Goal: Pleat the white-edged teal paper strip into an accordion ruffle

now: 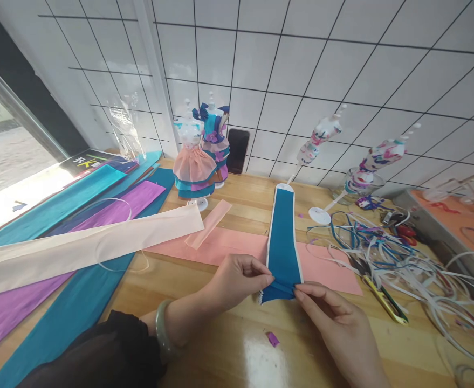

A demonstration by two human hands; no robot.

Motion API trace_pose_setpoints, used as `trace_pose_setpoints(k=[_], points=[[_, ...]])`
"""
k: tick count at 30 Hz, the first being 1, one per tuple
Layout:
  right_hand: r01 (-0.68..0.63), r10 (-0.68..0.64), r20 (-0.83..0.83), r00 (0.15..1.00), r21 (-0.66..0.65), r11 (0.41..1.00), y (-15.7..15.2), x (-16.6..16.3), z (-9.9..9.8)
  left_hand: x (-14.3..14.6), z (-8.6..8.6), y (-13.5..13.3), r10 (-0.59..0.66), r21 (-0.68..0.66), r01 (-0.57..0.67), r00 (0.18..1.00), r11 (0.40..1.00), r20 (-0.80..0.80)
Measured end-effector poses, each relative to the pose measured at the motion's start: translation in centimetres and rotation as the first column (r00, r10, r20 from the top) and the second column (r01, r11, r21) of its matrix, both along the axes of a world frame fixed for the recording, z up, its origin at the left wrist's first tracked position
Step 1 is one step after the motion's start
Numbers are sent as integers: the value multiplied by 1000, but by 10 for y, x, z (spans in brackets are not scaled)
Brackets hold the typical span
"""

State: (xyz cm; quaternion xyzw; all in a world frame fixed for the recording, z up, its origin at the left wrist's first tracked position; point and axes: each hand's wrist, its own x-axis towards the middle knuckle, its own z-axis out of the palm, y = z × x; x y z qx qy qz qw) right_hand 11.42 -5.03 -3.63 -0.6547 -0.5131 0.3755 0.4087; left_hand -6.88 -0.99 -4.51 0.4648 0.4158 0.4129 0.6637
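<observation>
A long blue fabric strip (283,231) with a white edge runs away from me across the table, its far end by the foot of a mini mannequin. My left hand (240,280) pinches its near left edge between thumb and fingertips. At the near right edge my right hand (334,318) pinches the same strip, and a small fold shows in the cloth between the two hands. Under the blue strip lies a pink fabric strip (228,245). A short peach strip (209,223) rests partly on the pink one, to the left.
Long cream (151,231), purple (148,196) and teal (67,318) strips spread leftward. Mini mannequins in layered dresses (194,170) and a phone (238,151) stand by the tiled wall. At right lie tangled ribbon scraps (418,269) and a yellow-handled cutting tool (386,302). A purple scrap (273,339) lies nearby.
</observation>
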Motion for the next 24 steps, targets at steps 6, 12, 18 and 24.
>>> trace_pose_setpoints(k=[6,12,18,24], points=[[20,-20,-1,1000,-9,1000,0,0,1,1,4,-1,10,-11,-10,1000,1000,-6],[10,-10,6,1000,-23,1000,-2,1,-1,2,6,-1,17,14,-18,1000,1000,6],[-58,56,58,997,27,998,1,7,-10,2,1,-1,16,58,-19,999,998,42],[-124,117,84,989,78,989,1,9,-14,2,-11,-4,-95,86,92,995,992,25]])
